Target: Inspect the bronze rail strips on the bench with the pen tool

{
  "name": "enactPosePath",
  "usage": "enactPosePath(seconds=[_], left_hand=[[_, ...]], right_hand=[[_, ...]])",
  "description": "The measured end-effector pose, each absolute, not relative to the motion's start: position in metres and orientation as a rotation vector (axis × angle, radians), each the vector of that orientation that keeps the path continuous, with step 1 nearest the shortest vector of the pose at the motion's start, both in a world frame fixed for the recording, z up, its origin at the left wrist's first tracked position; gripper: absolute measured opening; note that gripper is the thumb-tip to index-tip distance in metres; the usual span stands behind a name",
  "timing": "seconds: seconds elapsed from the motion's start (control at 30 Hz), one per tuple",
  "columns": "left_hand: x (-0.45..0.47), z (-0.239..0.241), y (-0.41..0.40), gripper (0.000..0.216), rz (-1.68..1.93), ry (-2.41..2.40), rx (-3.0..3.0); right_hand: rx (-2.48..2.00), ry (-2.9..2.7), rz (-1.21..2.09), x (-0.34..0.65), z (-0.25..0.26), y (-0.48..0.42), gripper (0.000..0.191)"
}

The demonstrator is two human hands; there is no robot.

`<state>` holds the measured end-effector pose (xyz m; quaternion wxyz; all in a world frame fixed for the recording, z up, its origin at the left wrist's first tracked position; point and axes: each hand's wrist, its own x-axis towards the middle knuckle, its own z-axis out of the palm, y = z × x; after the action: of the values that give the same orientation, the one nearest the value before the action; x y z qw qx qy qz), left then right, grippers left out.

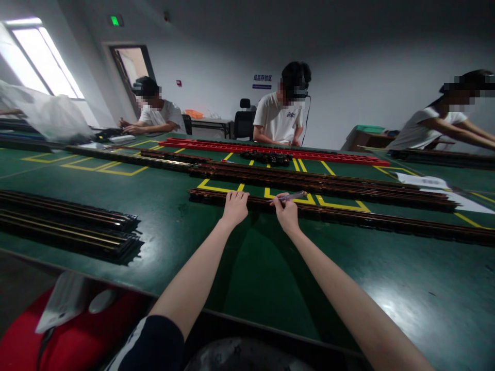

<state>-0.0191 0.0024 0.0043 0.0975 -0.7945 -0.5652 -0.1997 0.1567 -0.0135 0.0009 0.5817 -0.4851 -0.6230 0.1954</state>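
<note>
One green worktable [193,242] bears the work. Three co-workers [278,116] in white shirts are beyond the hands. Two stacks of dark strips [65,226] lie left of the left hand; strips per stack cannot be counted. One long dark strip [363,217] runs at both hands' fingertips. Left hand [235,208]: fingers nearly together, laid on the long dark strip. Right hand [286,214]: closed, pinching one pen-like tool [293,196] over it; contact with the strip unclear.

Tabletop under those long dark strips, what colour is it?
The tabletop is green, seen best in the head view.
</note>
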Motion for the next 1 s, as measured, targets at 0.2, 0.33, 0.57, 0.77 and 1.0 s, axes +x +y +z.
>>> enactPosePath(seconds=[0.2,0.33,0.57,0.77,1.0], left_hand=[[-0.0194,0.0048,0.0020,0.044,-0.598,-1.668,-2.355],[-0.0194,0.0033,0.0030,0.045,-0.591,-1.666,-2.353],[-0.0193,0.0012,0.0048,0.044,-0.599,-1.658,-2.321],[-0.0190,0.0028,0.0029,0.044,-0.592,-1.662,-2.335],[-0.0194,0.0044,0.0018,0.043,-0.595,-1.659,-2.355]], right_hand=[[-1.155,-1.455,0.470,0.1559,0.0023,-0.0153,0.021],[-1.165,-1.457,0.460,0.1554,0.0029,-0.0159,0.019],[-1.157,-1.408,0.406,0.1560,0.0008,-0.0126,0.016],[-1.174,-1.358,0.363,0.1557,0.0008,-0.0138,0.016],[-1.166,-1.260,0.374,0.1566,0.0006,-0.0154,0.017]])
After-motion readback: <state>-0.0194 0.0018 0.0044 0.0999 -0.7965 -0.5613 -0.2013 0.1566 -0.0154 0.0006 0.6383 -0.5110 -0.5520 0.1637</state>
